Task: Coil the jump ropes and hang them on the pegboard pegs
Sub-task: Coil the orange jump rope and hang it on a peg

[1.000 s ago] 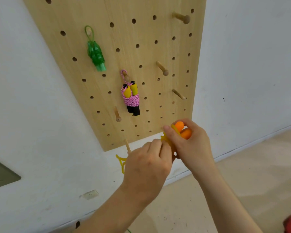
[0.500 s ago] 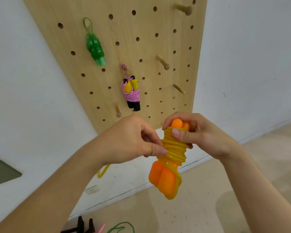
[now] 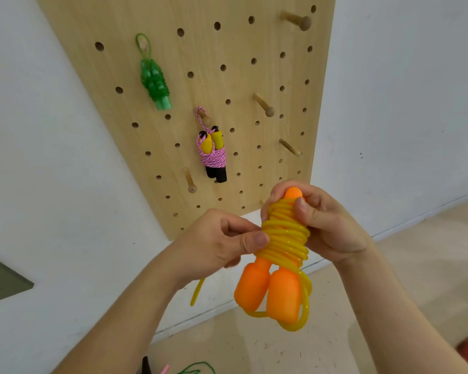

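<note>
Three coiled jump ropes (green, pink, yellow), four bare pegs, one pegboard, two hands.

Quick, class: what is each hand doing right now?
Left hand: closed, pinching the yellow rope at its coils.
Right hand: closed, gripping the top of the same rope.

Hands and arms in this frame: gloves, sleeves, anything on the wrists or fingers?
Nothing is worn. The left hand and right hand have no gloves, and no rings show on the visible fingers. The left forearm and right forearm are uncovered as far as the frame reaches: no sleeve, watch, wristband or markings in view.
</note>
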Demonstrator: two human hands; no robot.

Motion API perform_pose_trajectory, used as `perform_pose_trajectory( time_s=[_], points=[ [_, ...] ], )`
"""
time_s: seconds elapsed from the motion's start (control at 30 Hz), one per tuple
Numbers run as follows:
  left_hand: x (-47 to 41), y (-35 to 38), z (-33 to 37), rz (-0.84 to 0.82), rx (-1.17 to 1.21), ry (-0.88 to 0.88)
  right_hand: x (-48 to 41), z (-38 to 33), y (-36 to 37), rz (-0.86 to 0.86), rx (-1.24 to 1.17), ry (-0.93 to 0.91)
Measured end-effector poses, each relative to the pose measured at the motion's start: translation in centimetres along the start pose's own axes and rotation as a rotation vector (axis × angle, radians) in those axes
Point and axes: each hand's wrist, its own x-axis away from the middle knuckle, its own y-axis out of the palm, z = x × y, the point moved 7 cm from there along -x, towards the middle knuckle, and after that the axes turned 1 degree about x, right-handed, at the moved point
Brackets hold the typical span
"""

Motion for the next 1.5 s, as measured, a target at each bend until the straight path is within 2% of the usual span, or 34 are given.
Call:
perform_pose_trajectory(
  time_s=[0.07, 0.1, 0.17, 0.2, 0.23, 0.27, 0.33, 0.37, 0.43, 0.5, 0.57, 0.7, 0.77, 0.87, 0.97, 1.1, 1.17, 1.27, 1.33, 1.4, 1.43, 1.5],
  points=[
    [0.1, 1.2, -1.2, -0.154, 0.198, -0.045, -0.1, 0.7, 0.9, -0.046, -0.072, 0.008],
    [0.2, 1.3, -1.6, -0.150, 0.277, -0.045, -0.2, 1.0, 1.1, -0.032, -0.041, 0.032],
    [0.2, 0.3, -2.0, -0.001, 0.270, -0.033, -0.4, 0.8, 0.3, 0.101, 0.213, 0.101],
    [0.2, -0.7, -2.2, 0.124, 0.170, -0.019, -0.4, 0.3, -0.5, 0.203, 0.398, 0.148],
    [0.4, -1.8, -2.2, 0.271, -0.006, 0.005, -0.1, -0.3, -1.2, 0.321, 0.570, 0.195],
    [0.8, -2.9, -2.2, 0.427, -0.319, 0.049, 0.3, -0.9, -1.7, 0.430, 0.688, 0.226],
    [1.3, -2.8, -1.3, 0.642, -1.049, 0.173, 0.9, -0.8, -1.3, 0.563, 0.715, 0.289],
    [1.3, -1.8, -1.1, 0.661, -1.217, 0.231, 1.0, -0.1, -0.4, 0.575, 0.683, 0.320],
    [1.0, 0.7, -1.2, 0.601, -1.327, 0.296, 1.1, 1.9, 1.1, 0.614, 0.688, 0.347],
    [0.6, 2.1, -1.6, 0.577, -1.330, 0.293, 1.4, 3.0, 0.9, 0.728, 0.726, 0.289],
    [0.5, 2.2, -1.9, 0.543, -1.243, 0.235, 1.8, 3.0, -0.1, 0.769, 0.708, 0.254],
    [0.6, 0.7, -3.2, 0.291, -0.743, 0.011, 2.1, 2.3, -2.0, 0.581, 0.692, 0.225],
    [0.9, 0.2, -2.8, 0.252, -0.603, -0.005, 1.9, 2.1, -1.9, 0.465, 0.619, 0.187],
    [1.2, -0.3, -1.6, 0.259, -0.671, -0.018, 1.7, 2.1, -1.9, 0.374, 0.562, 0.140],
    [1.4, -1.4, -0.6, 0.371, -0.856, -0.022, 1.5, 1.5, -1.8, 0.322, 0.462, 0.084],
    [1.1, -2.3, -1.1, 0.447, -0.696, 0.023, 1.4, 1.0, -1.7, 0.208, 0.297, 0.065],
    [0.5, -2.5, -2.3, 0.344, -0.488, -0.073, 1.0, 0.7, -1.3, 0.120, 0.207, 0.056],
    [-0.1, -0.9, -3.2, 0.023, -0.089, -0.136, 0.4, 0.6, -0.4, 0.003, 0.035, 0.062],
    [0.2, -0.6, -3.1, 0.004, 0.006, -0.140, 0.3, 0.9, 0.0, 0.013, -0.056, 0.091],
    [0.3, -1.8, -2.7, 0.152, -0.084, -0.132, 0.3, 1.8, -0.7, 0.119, 0.017, 0.159],
    [0.4, -2.6, -2.3, 0.237, -0.254, -0.123, 0.7, 2.1, -1.3, 0.224, 0.196, 0.201],
    [0.7, -3.7, -1.2, 0.327, -0.884, -0.119, 2.0, 0.7, -1.9, 0.470, 0.684, 0.232]
  ],
)
